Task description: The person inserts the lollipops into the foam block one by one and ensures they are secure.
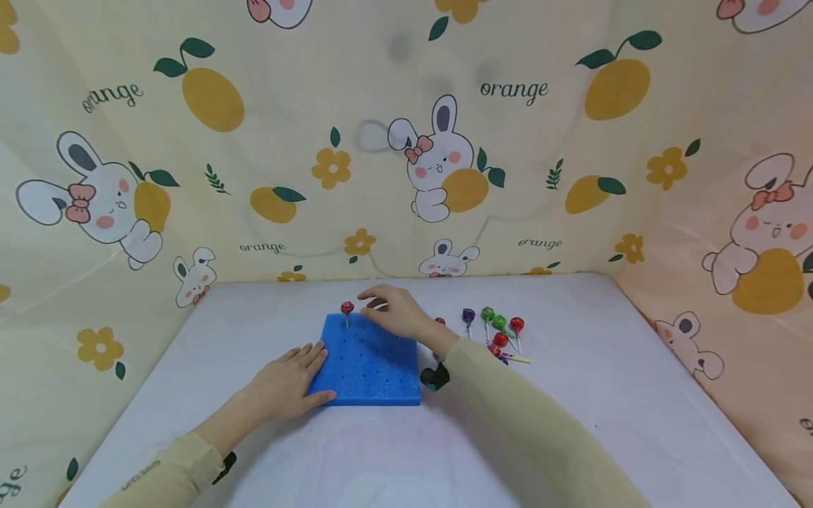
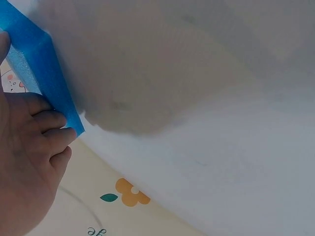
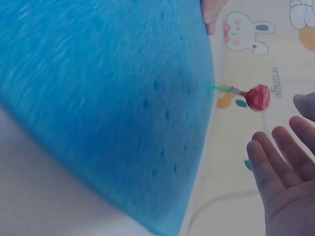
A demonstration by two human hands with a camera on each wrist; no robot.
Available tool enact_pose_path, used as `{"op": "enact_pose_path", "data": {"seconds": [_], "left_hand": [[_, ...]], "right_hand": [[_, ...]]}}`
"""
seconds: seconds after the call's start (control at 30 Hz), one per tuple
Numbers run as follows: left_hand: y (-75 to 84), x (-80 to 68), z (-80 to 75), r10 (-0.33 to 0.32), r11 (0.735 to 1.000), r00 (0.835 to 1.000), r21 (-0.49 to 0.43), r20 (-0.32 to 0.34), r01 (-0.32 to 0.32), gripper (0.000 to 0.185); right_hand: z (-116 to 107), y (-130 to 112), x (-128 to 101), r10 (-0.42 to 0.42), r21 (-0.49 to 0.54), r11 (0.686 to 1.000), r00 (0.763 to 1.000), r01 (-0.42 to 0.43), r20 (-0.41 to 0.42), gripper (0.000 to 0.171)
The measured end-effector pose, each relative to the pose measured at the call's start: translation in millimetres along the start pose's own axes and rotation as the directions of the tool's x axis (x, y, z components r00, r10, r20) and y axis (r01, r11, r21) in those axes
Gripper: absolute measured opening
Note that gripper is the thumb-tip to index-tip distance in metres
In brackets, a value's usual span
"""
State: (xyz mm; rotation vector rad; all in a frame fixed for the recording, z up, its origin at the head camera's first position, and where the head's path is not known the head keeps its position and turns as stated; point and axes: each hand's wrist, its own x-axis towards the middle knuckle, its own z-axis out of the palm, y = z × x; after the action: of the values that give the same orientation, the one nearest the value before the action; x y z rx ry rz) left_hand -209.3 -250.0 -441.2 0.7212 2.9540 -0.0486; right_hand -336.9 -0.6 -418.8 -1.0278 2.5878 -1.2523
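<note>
Red round lollipop [image 1: 346,308] on its green stick stands upright in the far left corner of the blue foam block [image 1: 368,360] on the white desk [image 1: 610,395]. I think it could tip if the right hand [image 1: 396,312], grip wide and holding nothing, just beside it, brushes it. Left hand [image 1: 288,381] presses flat on the block's near left edge.

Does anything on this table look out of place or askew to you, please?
Nothing looks damaged or spilled. One red lollipop stands upright in the blue perforated foam block; the loose wrapped lollipops beside it lie jumbled, some overlapping.
</note>
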Motion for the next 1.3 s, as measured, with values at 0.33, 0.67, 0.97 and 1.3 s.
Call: {"op": "enact_pose_path", "data": {"seconds": [0.33,0.67,0.97,1.3], "left_hand": [[2.6,0.4,-1.7,0.012,1.0,1.0,-0.012,0.002,-0.012,0.087],[3.4,0.1,-1.2,-0.003,1.0,1.0,-0.016,-0.006,0.003,0.087],[2.0,-0.1,-2.7,0.014,1.0,1.0,-0.01,-0.019,-0.014,0.086],[1.8,-0.4,-1.7,0.009,1.0,1.0,0.001,-0.012,-0.009,0.088]], "right_hand": [[-27,21,-20,0.013,0.01,1.0,0.997,-0.013,-0.07,0.03],[-54,46,-42,0.056,-0.046,0.997,0.994,-0.061,-0.098,0.03],[-72,66,-55,0.1,-0.091,0.99,0.991,-0.108,-0.089,0.031],[-85,82,-63,0.192,-0.195,0.962,0.981,-0.189,-0.001,0.032]]}}
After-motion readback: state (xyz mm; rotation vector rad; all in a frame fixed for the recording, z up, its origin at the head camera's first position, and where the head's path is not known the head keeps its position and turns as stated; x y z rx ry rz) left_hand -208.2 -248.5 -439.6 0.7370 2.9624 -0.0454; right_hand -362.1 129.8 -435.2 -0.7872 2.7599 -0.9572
